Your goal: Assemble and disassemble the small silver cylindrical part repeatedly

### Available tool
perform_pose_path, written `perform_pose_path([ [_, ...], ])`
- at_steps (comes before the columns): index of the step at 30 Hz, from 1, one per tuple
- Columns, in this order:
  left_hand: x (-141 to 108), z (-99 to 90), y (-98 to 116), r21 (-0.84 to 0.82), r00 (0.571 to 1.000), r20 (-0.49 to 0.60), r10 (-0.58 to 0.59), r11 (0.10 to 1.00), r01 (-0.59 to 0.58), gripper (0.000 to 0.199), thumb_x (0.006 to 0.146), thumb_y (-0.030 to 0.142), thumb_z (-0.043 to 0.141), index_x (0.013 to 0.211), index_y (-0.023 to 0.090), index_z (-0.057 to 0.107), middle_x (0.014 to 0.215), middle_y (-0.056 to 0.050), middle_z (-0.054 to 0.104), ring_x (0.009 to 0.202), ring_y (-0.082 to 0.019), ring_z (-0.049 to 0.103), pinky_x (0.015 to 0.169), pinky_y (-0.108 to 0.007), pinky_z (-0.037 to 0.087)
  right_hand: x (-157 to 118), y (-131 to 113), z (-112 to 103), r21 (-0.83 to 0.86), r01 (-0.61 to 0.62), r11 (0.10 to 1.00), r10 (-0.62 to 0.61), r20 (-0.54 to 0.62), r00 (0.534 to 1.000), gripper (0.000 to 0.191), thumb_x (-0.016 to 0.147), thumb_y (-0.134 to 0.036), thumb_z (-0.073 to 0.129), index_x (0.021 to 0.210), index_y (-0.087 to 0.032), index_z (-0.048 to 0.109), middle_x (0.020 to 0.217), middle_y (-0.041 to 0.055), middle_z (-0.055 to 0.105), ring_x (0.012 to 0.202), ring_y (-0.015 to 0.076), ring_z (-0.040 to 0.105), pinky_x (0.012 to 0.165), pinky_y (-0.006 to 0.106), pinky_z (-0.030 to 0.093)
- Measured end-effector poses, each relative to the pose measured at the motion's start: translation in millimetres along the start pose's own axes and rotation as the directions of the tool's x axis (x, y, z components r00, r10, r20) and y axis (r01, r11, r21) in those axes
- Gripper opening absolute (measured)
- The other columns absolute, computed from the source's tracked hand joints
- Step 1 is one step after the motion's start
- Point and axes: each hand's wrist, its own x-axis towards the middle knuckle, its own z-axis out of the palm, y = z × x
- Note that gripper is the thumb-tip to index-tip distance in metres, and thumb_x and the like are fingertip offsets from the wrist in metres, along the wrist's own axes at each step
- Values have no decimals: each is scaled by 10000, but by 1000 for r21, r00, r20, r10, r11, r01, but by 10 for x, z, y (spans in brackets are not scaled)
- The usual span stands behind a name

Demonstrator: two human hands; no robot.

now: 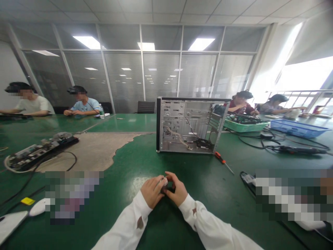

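Observation:
Close together above the green table, my left hand (152,192) and my right hand (177,189) are closed on one small dark, rounded object (164,188). Fingers cover much of it, so its kind cannot be made out. Beyond my hands stands an open computer case (184,125), upright, with its inside facing me. Loose cables (179,138) and a black fan-like part (204,143) show in its lower part. By the case's lower right corner lies a screwdriver (220,158) with an orange and black handle.
Green (244,125) and blue baskets (299,128) stand at right, near black cables and a long dark tool (299,150). A power strip (41,151) lies at left on a torn brown patch (96,147). Several people sit around the table.

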Motion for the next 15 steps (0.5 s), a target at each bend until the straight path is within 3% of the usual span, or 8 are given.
perform_pose_path([
  [5, -8, 93, -7, -173, 989, -114, -93, 982, 72, 592, 667, 329, 556, 1196, 163, 347, 1196, -135, 441, 1086, -270, 394, 883, -397, 303, -5, -26, 6, -32, 17, 999, -16, 17, 1000, 589, 566, -115, 546, 1122, -233, 392, 965, 39, 548, 838, 185, 515, 598, 268, 416],
  [8, -15, 181, -81, -299, 980, -87, -181, 943, 147, 673, 628, 279, 594, 1222, 153, 303, 1147, -134, 482, 1042, -257, 435, 870, -387, 327, -6, -63, -12, -19, 56, 998, -56, 0, 998, 476, 617, -146, 532, 1079, -222, 443, 959, 49, 542, 820, 179, 513, 586, 260, 420],
  [12, 10, 248, -147, -440, 933, -66, -354, 849, 291, 585, 543, 258, 652, 1089, 166, 465, 991, -110, 558, 906, -250, 506, 802, -374, 383, 11, -88, -27, -16, 93, 996, -93, -32, 995, 299, 675, -174, 503, 971, -217, 522, 932, 52, 538, 797, 172, 513, 582, 257, 422],
  [15, 51, 248, -134, -457, 937, -55, -344, 843, 283, 499, 512, 279, 669, 983, 171, 546, 942, -99, 575, 902, -261, 497, 797, -374, 383, 31, -100, -14, -16, 103, 995, -104, -66, 992, 228, 691, -192, 502, 912, -210, 555, 925, 56, 538, 799, 175, 514, 588, 258, 423],
])
